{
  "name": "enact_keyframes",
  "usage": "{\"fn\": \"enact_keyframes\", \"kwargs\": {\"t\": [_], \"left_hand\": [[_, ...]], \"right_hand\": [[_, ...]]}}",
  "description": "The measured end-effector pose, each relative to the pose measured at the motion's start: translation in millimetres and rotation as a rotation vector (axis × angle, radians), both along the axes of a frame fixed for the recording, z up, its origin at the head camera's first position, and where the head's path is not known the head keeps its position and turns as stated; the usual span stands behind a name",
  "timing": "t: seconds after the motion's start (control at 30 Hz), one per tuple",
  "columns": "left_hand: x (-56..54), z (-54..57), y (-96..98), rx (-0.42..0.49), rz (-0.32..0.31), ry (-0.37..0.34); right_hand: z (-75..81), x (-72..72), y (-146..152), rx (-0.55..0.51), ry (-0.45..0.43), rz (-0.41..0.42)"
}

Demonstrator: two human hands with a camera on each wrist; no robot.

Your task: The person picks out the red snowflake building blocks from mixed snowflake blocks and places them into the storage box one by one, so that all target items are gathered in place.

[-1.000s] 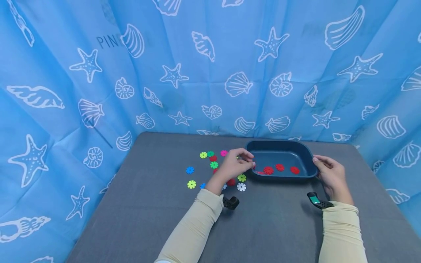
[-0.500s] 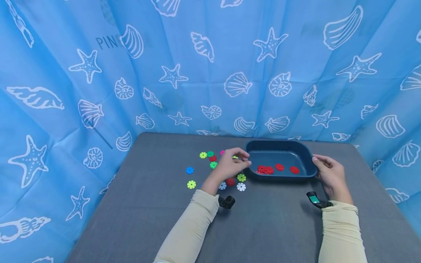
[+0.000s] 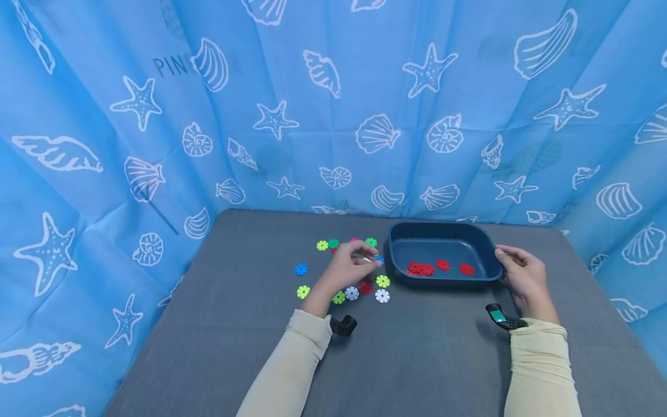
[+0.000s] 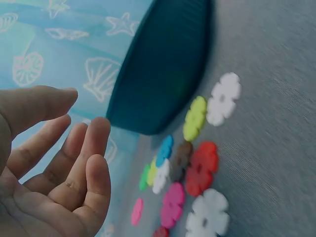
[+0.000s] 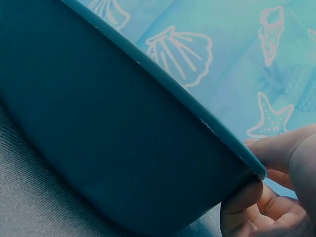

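Note:
My left hand (image 3: 348, 267) hovers over a scatter of coloured notched discs, left of a dark blue tray (image 3: 443, 281). In the left wrist view its fingers (image 4: 98, 140) are loosely bent with nothing between them and the thumb. Beneath and around it lie a blue disc (image 4: 165, 150), a red disc (image 4: 202, 169), a white disc (image 4: 223, 98) and a yellow-green disc (image 4: 195, 118). My right hand (image 3: 526, 279) pinches the tray's right rim, thumb over the edge and fingers below, as the right wrist view shows. Several red discs (image 3: 443, 265) lie inside the tray.
More discs lie to the left, among them a blue disc (image 3: 300, 269) and a yellow-green disc (image 3: 303, 292). The grey table (image 3: 417, 359) carries everything. A blue shell-patterned curtain (image 3: 312, 104) hangs along the table's back and sides.
My left hand let a red disc drop into the tray, then drew back leftward over the scattered discs. The right hand stays at the tray's rim.

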State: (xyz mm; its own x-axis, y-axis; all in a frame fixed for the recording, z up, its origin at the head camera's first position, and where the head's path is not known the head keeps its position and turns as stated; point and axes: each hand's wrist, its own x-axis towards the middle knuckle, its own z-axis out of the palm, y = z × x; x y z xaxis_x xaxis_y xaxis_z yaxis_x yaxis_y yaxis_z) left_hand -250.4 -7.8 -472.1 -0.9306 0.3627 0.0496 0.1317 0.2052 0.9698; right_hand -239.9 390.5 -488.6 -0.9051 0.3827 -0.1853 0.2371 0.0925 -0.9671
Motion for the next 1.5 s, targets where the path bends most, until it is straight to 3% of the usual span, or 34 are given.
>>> {"fn": "enact_keyframes", "kwargs": {"t": [0.17,0.7,0.87,1.23,1.5], "left_hand": [[4.3,-9.1,-7.2,-0.009,0.02,-0.009],[11.4,-23.0,-19.9,-0.124,0.053,0.006],[13.8,-23.1,-19.5,-0.164,0.041,0.02],[12.0,-32.3,-14.2,-0.302,-0.002,0.065],[12.5,-33.0,-8.7,-0.355,0.003,0.074]], "right_hand": [[0.5,-0.2,-2.1,0.021,-0.017,-0.007],[-1.3,-2.1,-4.5,0.034,-0.024,-0.008],[-1.7,-1.9,-4.8,0.086,-0.042,0.001],[-1.2,0.0,-3.0,0.051,-0.022,-0.015],[-1.2,-0.3,-2.0,0.009,0.006,-0.019]]}}
